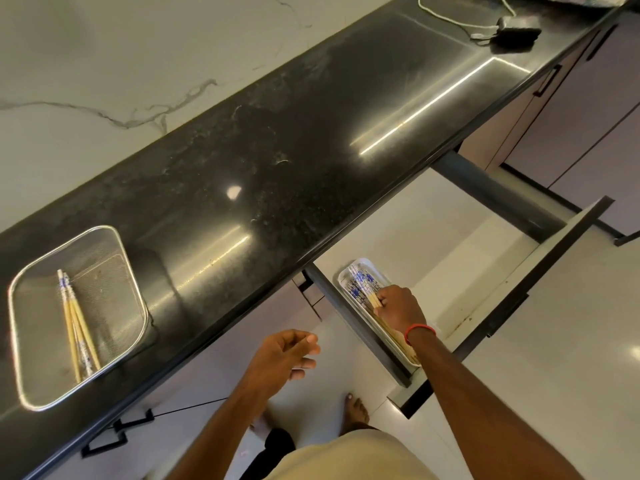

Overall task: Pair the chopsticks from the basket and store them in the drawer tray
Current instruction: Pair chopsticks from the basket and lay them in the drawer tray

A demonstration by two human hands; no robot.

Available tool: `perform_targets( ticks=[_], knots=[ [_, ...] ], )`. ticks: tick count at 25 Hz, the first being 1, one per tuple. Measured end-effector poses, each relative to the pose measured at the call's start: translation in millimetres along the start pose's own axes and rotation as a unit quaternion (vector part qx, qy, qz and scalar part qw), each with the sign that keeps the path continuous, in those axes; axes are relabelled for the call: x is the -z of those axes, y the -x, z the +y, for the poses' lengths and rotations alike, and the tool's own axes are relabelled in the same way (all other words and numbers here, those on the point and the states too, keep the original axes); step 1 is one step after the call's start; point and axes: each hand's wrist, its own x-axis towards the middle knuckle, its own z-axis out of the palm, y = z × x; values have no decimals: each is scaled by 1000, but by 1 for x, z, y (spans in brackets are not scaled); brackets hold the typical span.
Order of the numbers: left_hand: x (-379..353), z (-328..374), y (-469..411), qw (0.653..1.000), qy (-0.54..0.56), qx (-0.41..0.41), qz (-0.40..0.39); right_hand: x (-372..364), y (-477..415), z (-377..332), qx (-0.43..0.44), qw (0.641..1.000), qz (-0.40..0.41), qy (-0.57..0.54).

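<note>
A metal mesh basket point(31, 344) stands on the black counter at the left, with a few yellow chopsticks with blue-white tops point(74, 323) lying in it. Below the counter a drawer point(540, 268) is pulled out. A narrow white tray point(346, 277) lies along the drawer's left side and holds several matching chopsticks point(362, 284). My right hand point(400, 308) rests in the tray, its fingers closed on the yellow shafts of chopsticks there. My left hand point(282, 358) hovers in front of the counter edge, fingers loosely curled and holding nothing.
The black counter point(277, 150) runs diagonally, with a dark adapter and white cable point(512, 27) at its far end. Closed cabinet doors with black handles point(547, 79) sit to the right. The pulled-out drawer front point(512, 306) juts into the floor space. My bare feet point(355, 412) stand below.
</note>
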Motion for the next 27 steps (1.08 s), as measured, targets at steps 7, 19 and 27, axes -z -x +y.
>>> perform_targets(
  ticks=[7, 19, 27],
  knots=[
    [3, -1, 4, 1000, 5, 3, 8, -17, 4, 8, -23, 998, -13, 54],
    [0, 4, 9, 1000, -4, -19, 8, -18, 25, 13, 0, 989, -6, 147],
    [13, 5, 17, 1000, 8, -21, 17, -8, 40, -6, 20, 995, 62, 81]
  ],
)
